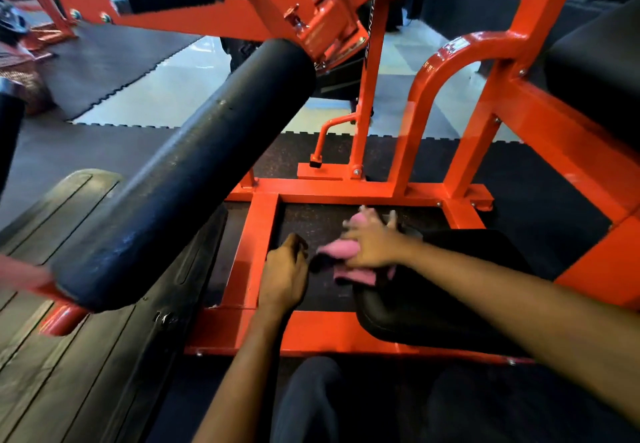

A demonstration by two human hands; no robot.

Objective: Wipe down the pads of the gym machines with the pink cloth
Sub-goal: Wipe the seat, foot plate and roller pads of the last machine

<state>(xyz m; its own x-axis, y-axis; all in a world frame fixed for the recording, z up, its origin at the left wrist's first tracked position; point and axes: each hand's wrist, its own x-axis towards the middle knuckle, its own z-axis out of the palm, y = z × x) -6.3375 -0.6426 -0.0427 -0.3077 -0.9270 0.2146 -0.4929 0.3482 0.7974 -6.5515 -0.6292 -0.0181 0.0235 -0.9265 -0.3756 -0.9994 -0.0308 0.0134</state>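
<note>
Pink cloth (pixel 341 250), blurred, sits bunched under the spread fingers of the right hand (pixel 372 243) at the front edge of a black seat pad (pixel 433 307), while the left hand (pixel 284 274), curled closed, hangs just beside it.

place: gym | evidence: orange machine frame (pixel 346 197), black roller pad (pixel 194 172), rubber floor mats (pixel 110 58)

Both forearms bare, no sleeves, watch or rings visible on left hand (pixel 282 274) or right hand (pixel 372 243). Right hand motion-blurred. Legs (pixel 311 404) at bottom of frame in dark, plain trousers; no markings readable.
</note>
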